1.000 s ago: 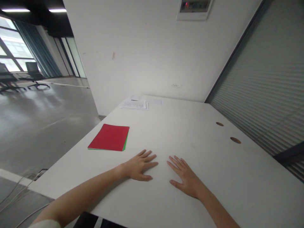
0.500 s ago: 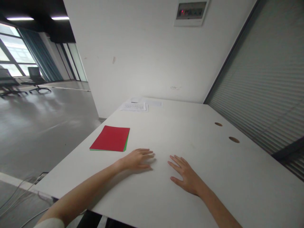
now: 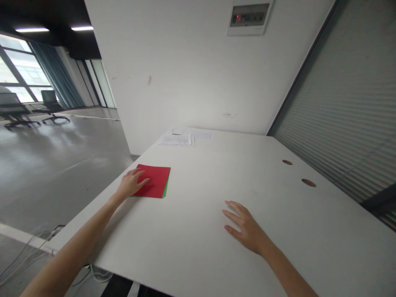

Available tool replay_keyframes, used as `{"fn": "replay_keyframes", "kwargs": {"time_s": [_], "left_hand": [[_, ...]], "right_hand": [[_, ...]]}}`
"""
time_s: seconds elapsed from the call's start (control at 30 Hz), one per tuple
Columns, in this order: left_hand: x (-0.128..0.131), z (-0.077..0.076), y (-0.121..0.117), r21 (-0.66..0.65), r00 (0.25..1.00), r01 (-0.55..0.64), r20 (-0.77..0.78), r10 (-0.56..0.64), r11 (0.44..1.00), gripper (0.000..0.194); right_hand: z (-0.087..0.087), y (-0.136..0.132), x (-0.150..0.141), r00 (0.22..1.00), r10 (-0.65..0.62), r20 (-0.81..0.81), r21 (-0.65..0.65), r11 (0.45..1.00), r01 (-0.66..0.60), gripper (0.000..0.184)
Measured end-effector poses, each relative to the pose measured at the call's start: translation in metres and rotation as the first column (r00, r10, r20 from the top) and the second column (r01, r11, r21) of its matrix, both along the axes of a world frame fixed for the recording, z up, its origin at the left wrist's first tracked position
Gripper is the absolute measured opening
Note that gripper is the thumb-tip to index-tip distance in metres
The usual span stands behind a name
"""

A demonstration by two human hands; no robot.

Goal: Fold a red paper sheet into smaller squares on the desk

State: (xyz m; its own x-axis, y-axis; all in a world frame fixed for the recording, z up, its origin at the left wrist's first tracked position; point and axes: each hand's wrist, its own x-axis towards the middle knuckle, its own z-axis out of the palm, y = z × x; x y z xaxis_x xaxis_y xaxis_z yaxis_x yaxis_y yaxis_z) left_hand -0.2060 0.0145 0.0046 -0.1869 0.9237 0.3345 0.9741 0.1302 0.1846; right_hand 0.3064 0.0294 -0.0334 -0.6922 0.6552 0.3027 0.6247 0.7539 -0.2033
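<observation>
left hand [image 3: 131,183] flat, fingers spread on near-left corner of red paper stack [image 3: 156,181] | right hand [image 3: 247,229] open, palm down on surface [image 3: 216,173], well right of stack | advice: lift only 1 top sheet by its edge; green sheet lies beneath

White wall [image 3: 192,70] rose behind white table [image 3: 216,173]; small panel [image 3: 249,17] hung high. Grey slatted blinds [image 3: 349,111] ran along right. Glossy grey floor [image 3: 55,161], office chairs [image 3: 49,105], bright windows [image 3: 15,70], ceiling lights [image 3: 55,29] far left.
</observation>
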Motion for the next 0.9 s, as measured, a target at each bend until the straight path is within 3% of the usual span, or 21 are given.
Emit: {"fn": "replay_keyframes", "kwargs": {"time_s": [0.07,0.1,0.2,0.33,0.57,0.8,0.9], "left_hand": [[0.007,-0.007,-0.002,-0.041,0.933,0.359,0.038,-0.358,0.932,0.046],[0.012,-0.01,-0.004,-0.039,0.89,0.456,0.043,-0.454,0.889,0.046],[0.026,-0.014,-0.009,-0.039,0.827,0.562,0.036,-0.561,0.826,0.055],[0.037,-0.015,-0.012,-0.066,0.815,0.579,0.057,-0.576,0.813,0.045],[0.032,-0.02,-0.01,-0.082,0.812,0.583,0.063,-0.58,0.808,0.023],[0.037,-0.017,-0.009,-0.05,0.811,0.58,0.136,-0.569,0.813,0.028],[0.038,-0.014,-0.008,-0.017,0.87,0.49,0.077,-0.487,0.872,0.035]], "right_hand": [[-0.002,0.0,-0.001,1.0,0.024,0.008,0.005,1.0,-0.024,0.047],[-0.003,-0.001,-0.001,0.999,0.036,0.016,0.009,0.999,-0.036,0.046],[-0.001,-0.003,-0.003,0.997,0.066,0.037,0.017,0.998,-0.066,0.045],[0.002,-0.005,-0.004,0.997,0.063,0.047,0.021,0.998,-0.064,0.045],[0.006,-0.008,-0.005,0.998,0.055,0.025,0.008,0.998,-0.056,0.045],[0.007,-0.009,-0.004,0.999,0.044,-0.002,0.005,0.999,-0.044,0.043],[0.007,-0.008,-0.004,0.999,0.046,-0.016,-0.009,0.999,-0.046,0.043]]}}
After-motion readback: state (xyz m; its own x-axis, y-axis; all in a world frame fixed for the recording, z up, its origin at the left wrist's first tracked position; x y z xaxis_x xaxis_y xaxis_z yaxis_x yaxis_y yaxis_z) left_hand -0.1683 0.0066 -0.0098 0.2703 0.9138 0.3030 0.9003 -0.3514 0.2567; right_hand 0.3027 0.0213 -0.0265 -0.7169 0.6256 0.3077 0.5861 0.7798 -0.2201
